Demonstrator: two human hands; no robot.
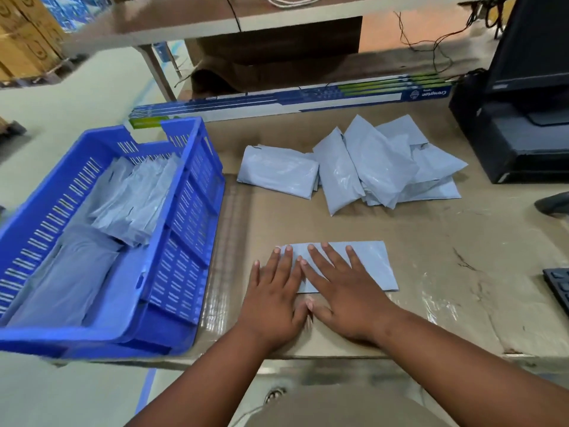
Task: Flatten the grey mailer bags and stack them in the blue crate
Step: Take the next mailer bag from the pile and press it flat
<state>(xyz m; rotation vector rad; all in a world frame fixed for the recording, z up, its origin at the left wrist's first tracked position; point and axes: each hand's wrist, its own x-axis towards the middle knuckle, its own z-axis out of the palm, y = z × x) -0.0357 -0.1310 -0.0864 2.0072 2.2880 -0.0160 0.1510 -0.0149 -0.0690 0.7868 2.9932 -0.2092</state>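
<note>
The fingers [288,257] of the left hand [274,298] lie straight and spread, released, pressing flat on the near-left part of a grey mailer bag [369,263]. Just beside them, the fingers [335,260] of the right hand [341,298] are also straight and fanned out, grasping nothing, pressing down on the middle of the same bag. The two hands sit side by side with their thumbs nearly meeting at the near edge of the bag. The bag lies flat on the cardboard-covered surface [446,303], and its bare part stretches out to the right of the right fingers.

Beyond the fingertips, well apart from them, a loose pile of puffy grey mailer bags [363,167] rests on the surface, the bags overlapping one another. To the left of the left fingers stands the blue crate [181,241], its slotted wall near the hand. Inside it one mailer lies flat [70,272] at the near end, and a bunch of mailers leans together [135,198] further in.

Past the pile, a long blue and white carton [277,103] lies across the far side of the surface. Far right of the fingers stands a black monitor on a dark base [517,112], and the corner of a black keyboard [558,288] shows at the right edge.
</note>
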